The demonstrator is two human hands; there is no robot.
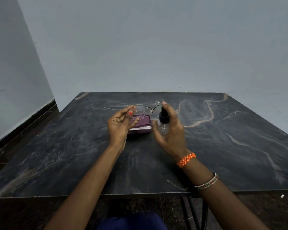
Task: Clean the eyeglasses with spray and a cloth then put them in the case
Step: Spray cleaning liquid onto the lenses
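Observation:
Thin-framed eyeglasses point(146, 109) are held up above the table by my left hand point(119, 127), which pinches the left lens rim; droplets speckle that lens. My right hand point(172, 130) grips a small clear spray bottle point(164, 123) with a black nozzle, index finger on top of the nozzle, just right of the glasses. Below and behind them a purple glasses case point(142, 125) lies open on the table, with a pale cloth or lining showing inside it.
The dark marbled table point(223, 146) stands against a plain grey wall; its front edge runs near my forearms. Black table legs and a dark floor show below the edge. A thin wire lies at the table's far edge.

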